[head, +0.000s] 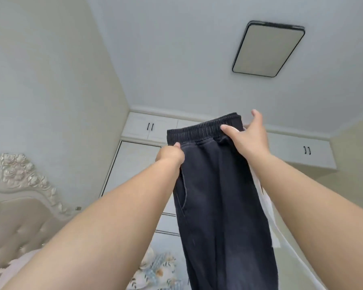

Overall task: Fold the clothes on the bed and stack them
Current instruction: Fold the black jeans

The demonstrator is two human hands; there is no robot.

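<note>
dark trousers [218, 195] held aloft mid-frame to hang straight: left hand [170, 154] pinching the waistband, right hand [247, 137] gripping loosely, fingers half spread.

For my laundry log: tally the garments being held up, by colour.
Black: 1, the black elastic-waist trousers, held by the left hand and right hand.
White: 1, a white garment hanging behind them.
Total: 2

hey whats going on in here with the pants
A person is holding up a pair of dark pants by the elastic waistband. The left hand grips the waistband's left edge, and the right hand holds its right side, thumb on the front. The legs hang down above a floral bed. Nothing is folded yet.
</note>
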